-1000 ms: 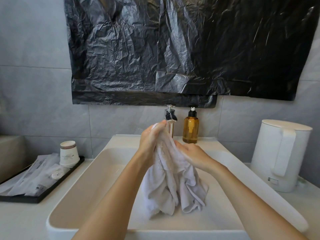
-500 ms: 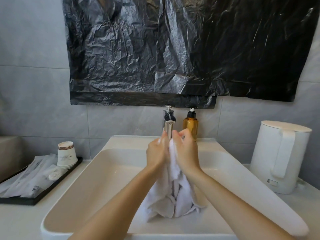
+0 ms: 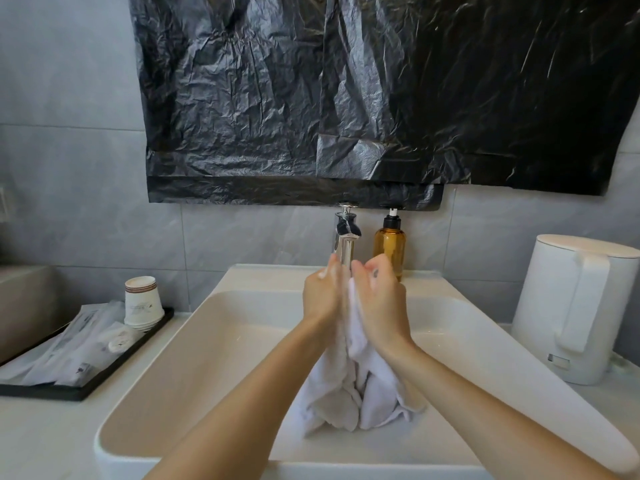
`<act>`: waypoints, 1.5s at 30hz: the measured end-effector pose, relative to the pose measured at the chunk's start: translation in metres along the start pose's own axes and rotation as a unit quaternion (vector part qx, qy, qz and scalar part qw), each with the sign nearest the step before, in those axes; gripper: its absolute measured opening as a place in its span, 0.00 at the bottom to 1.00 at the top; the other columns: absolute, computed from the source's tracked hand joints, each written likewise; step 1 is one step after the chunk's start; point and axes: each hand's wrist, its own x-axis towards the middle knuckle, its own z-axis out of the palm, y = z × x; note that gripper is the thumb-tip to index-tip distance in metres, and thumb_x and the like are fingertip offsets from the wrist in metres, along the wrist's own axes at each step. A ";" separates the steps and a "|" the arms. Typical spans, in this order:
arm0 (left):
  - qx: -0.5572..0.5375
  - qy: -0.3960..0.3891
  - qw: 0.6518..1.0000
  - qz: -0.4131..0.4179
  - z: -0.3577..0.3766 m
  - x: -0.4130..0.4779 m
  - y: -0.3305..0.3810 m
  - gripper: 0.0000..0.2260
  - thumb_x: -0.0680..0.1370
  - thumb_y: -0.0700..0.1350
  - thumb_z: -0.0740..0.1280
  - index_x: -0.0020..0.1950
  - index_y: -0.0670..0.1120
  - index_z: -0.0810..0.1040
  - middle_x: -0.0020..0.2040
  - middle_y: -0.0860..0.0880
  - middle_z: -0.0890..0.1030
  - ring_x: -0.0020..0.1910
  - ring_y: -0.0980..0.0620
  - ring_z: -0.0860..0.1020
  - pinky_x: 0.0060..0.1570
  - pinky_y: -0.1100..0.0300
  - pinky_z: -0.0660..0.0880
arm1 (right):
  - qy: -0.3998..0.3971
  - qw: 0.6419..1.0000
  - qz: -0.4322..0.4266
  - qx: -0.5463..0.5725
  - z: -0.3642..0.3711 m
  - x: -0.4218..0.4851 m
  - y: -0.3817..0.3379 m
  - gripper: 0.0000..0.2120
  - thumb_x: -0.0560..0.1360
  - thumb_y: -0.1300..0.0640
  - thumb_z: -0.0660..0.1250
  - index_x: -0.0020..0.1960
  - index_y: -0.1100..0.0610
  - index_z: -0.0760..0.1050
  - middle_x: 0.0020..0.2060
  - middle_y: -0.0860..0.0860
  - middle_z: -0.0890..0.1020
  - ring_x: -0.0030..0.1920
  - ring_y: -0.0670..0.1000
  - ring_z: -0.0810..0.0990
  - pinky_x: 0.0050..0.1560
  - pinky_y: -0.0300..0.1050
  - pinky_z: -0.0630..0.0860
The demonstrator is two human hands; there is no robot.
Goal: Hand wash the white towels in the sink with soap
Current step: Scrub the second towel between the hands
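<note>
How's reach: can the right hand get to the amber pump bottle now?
Probably yes: the amber pump bottle stands just behind the right hand, nothing between, but that hand grips the white towel.
</note>
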 end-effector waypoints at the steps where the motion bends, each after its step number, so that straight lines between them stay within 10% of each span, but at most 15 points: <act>1: 0.001 0.012 1.000 0.001 -0.003 0.002 0.000 0.21 0.83 0.53 0.57 0.35 0.42 0.75 0.32 0.45 0.77 0.34 0.48 0.75 0.37 0.57 0.69 | -0.026 0.999 -0.020 -0.003 0.001 -0.003 -0.001 0.11 0.80 0.51 0.60 0.44 0.57 0.67 0.30 0.47 0.73 0.30 0.43 0.71 0.30 0.36 0.65; 7: -0.014 -0.129 0.991 -0.017 -0.001 -0.011 0.006 0.21 0.82 0.55 0.59 0.51 0.38 0.81 0.43 0.43 0.83 0.43 0.47 0.82 0.44 0.58 0.76 | 0.025 0.997 0.057 -0.038 -0.007 0.024 0.011 0.10 0.82 0.52 0.58 0.46 0.58 0.67 0.35 0.49 0.73 0.37 0.49 0.72 0.34 0.38 0.66; 11: 0.100 -0.077 0.991 0.050 -0.007 -0.004 0.005 0.17 0.82 0.55 0.59 0.43 0.44 0.76 0.40 0.47 0.78 0.42 0.47 0.76 0.40 0.58 0.69 | 0.055 0.996 0.046 -0.057 -0.024 0.031 0.021 0.13 0.80 0.49 0.61 0.46 0.59 0.71 0.36 0.48 0.74 0.38 0.51 0.73 0.35 0.43 0.67; 16: 0.450 -0.016 0.872 0.191 -0.023 0.004 -0.006 0.16 0.84 0.51 0.54 0.70 0.56 0.73 0.63 0.49 0.74 0.63 0.47 0.73 0.54 0.53 0.71 | 0.104 0.994 0.011 -0.042 -0.032 0.037 0.020 0.16 0.78 0.46 0.64 0.42 0.59 0.74 0.33 0.47 0.76 0.37 0.48 0.74 0.34 0.38 0.68; 20: 0.313 -0.194 0.914 0.169 -0.012 -0.004 -0.003 0.19 0.84 0.55 0.52 0.69 0.48 0.73 0.65 0.48 0.76 0.63 0.45 0.74 0.63 0.51 0.70 | 0.048 0.999 -0.015 0.001 -0.029 0.036 0.019 0.16 0.80 0.47 0.61 0.40 0.57 0.70 0.30 0.48 0.72 0.32 0.47 0.70 0.33 0.40 0.65; 22: 0.285 -0.205 0.923 0.157 -0.008 -0.008 0.000 0.20 0.81 0.62 0.56 0.50 0.47 0.77 0.46 0.50 0.80 0.45 0.50 0.76 0.47 0.57 0.72 | 0.034 0.999 -0.015 0.014 -0.030 0.039 0.021 0.15 0.81 0.48 0.59 0.40 0.57 0.70 0.30 0.49 0.72 0.32 0.48 0.69 0.32 0.39 0.65; 24: 0.275 -0.152 0.933 0.176 -0.010 -0.004 0.003 0.18 0.80 0.58 0.61 0.37 0.47 0.70 0.34 0.53 0.72 0.34 0.54 0.70 0.34 0.61 0.65 | 0.018 1.000 -0.010 0.019 -0.030 0.039 0.023 0.15 0.80 0.48 0.60 0.40 0.57 0.70 0.30 0.49 0.71 0.32 0.47 0.69 0.30 0.35 0.64; 30: 0.074 0.025 0.982 0.171 -0.021 0.010 0.012 0.17 0.81 0.49 0.63 0.34 0.46 0.65 0.31 0.51 0.67 0.34 0.52 0.64 0.35 0.58 0.63 | -0.161 0.984 0.045 -0.059 -0.025 0.031 0.038 0.34 0.69 0.24 0.55 0.35 0.56 0.72 0.29 0.50 0.74 0.34 0.49 0.73 0.38 0.47 0.67; 33: -0.032 0.113 0.987 0.109 -0.029 0.011 0.022 0.16 0.81 0.50 0.64 0.35 0.46 0.68 0.33 0.50 0.70 0.35 0.51 0.66 0.38 0.56 0.65 | -0.302 0.937 0.133 -0.119 -0.034 0.031 0.047 0.51 0.61 0.16 0.51 0.55 0.60 0.80 0.51 0.56 0.83 0.54 0.56 0.80 0.62 0.52 0.71; 37: -0.113 0.205 0.970 0.059 -0.048 0.018 0.025 0.18 0.81 0.52 0.62 0.34 0.47 0.65 0.33 0.51 0.68 0.34 0.52 0.66 0.36 0.57 0.65 | -0.355 0.909 0.174 -0.130 -0.053 0.032 0.053 0.30 0.73 0.30 0.59 0.63 0.51 0.77 0.60 0.48 0.80 0.57 0.48 0.77 0.59 0.43 0.72; 41: -0.032 0.216 0.973 0.067 -0.048 0.017 0.022 0.20 0.81 0.51 0.59 0.31 0.46 0.63 0.30 0.51 0.67 0.32 0.51 0.64 0.39 0.54 0.63 | -0.141 0.981 0.129 0.023 -0.049 0.042 0.043 0.21 0.78 0.44 0.63 0.48 0.63 0.75 0.41 0.63 0.73 0.45 0.57 0.74 0.46 0.46 0.69; 45: 0.071 0.116 0.985 0.106 -0.039 0.015 0.012 0.19 0.82 0.51 0.59 0.32 0.46 0.62 0.30 0.50 0.66 0.32 0.50 0.64 0.34 0.55 0.62 | 0.018 0.983 0.115 0.144 -0.046 0.047 0.025 0.25 0.79 0.45 0.61 0.45 0.70 0.71 0.37 0.57 0.70 0.41 0.51 0.71 0.42 0.45 0.66</act>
